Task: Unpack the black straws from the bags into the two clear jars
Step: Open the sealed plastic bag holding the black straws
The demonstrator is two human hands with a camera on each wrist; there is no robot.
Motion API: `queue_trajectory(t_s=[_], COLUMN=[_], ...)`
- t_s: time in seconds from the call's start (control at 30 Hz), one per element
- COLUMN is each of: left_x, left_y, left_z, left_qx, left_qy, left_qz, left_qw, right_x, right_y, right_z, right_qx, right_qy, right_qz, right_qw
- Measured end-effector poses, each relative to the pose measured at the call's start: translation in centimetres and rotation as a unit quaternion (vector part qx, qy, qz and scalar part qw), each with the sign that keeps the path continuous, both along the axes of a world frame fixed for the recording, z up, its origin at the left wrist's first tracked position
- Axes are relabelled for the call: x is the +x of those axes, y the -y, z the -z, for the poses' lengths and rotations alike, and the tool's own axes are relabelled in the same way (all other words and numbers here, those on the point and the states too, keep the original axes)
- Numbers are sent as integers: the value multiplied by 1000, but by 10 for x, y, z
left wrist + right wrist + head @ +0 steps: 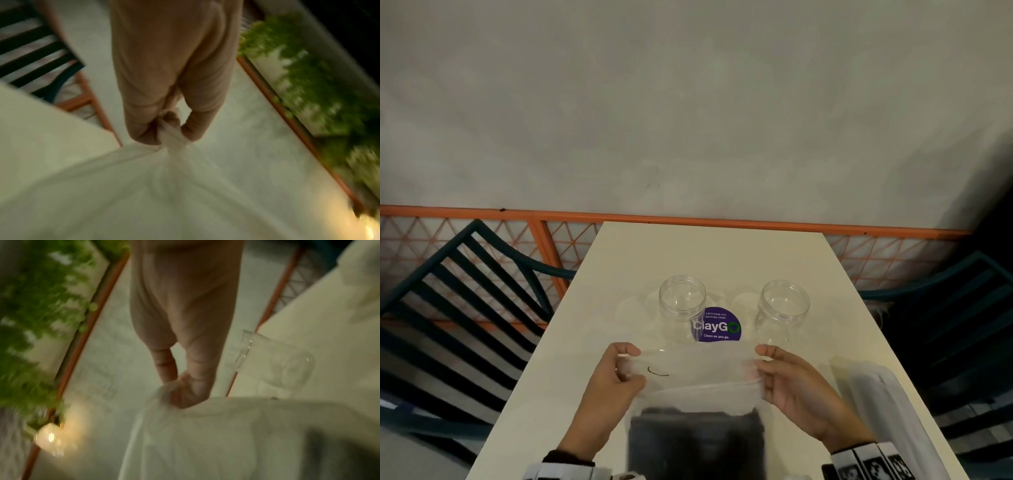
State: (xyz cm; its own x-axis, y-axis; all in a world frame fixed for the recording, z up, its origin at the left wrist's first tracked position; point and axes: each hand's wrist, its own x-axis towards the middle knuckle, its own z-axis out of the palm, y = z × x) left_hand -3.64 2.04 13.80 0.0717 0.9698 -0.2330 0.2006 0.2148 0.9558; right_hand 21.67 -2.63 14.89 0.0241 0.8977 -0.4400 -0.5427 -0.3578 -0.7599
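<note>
A clear plastic bag (695,373) is held up over the near part of the white table (722,253). A block of black straws (697,442) fills its lower half. My left hand (619,368) pinches the bag's top left corner, and my right hand (777,371) pinches the top right corner, stretching the top edge flat. The wrist views show the same grips on the bag (170,146) (164,392). Two empty clear jars stand upright beyond the bag, one at left (682,306) and one at right (782,313), the right jar (271,360) also seen from the right wrist.
A second bag (883,404) lies flat on the table at the near right. A purple round sticker (717,325) is on the table between the jars. Dark slatted chairs stand at the left (462,301) and right (962,308). An orange railing (688,219) runs behind.
</note>
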Motion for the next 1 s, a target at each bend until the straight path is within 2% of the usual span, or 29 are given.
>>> queue_trajectory(t_s=[0.1, 0.17, 0.23, 0.27, 0.33, 0.37, 0.47, 0.57, 0.73, 0.83, 0.87, 0.9, 0.93, 1.0], left_x=[-1, -3, -4, -4, -2, 0, 4, 1, -6, -2, -1, 0, 2, 4], left_y=[-1, -4, -5, -6, -6, -6, -3, -3, -1, -1, -2, -2, -4, -6], left_z=[-1, -4, -5, -6, -11, -13, -28, -46, -51, -51, -50, -47, -43, -36], left_qx=[61, 80, 87, 81, 65, 56, 55, 95, 142, 158, 159, 153, 139, 76], left_qy=[-99, -120, -111, -91, -32, -1, 60, 71, -51, -83, -94, -101, -92, -19], left_qz=[-11, -26, -42, -56, -77, -78, -70, -80, -93, -92, -85, -75, -66, -45], left_qw=[993, 989, 989, 991, 994, 995, 994, 990, 984, 980, 979, 980, 984, 996], right_x=[-2, -5, -8, -10, -14, -15, -15, -4, 1, 3, 4, 3, 1, -7], right_y=[2, 2, 2, 3, 4, 4, 5, 3, 1, -2, -3, -4, -5, -6], right_z=[-14, -16, -16, -14, -17, -19, -30, -45, -49, -39, -36, -31, -26, -22], right_qx=[31, 38, 49, 58, 85, 95, 130, 174, 179, 172, 157, 138, 119, 86], right_qy=[-89, -87, 10, 105, 279, 326, 408, 448, 552, 601, 608, 596, 554, 374], right_qz=[6, 22, 9, -5, -49, -63, -28, 53, 87, 123, 113, 94, 71, 44], right_qw=[996, 995, 999, 993, 955, 938, 903, 876, 810, 771, 770, 785, 821, 923])
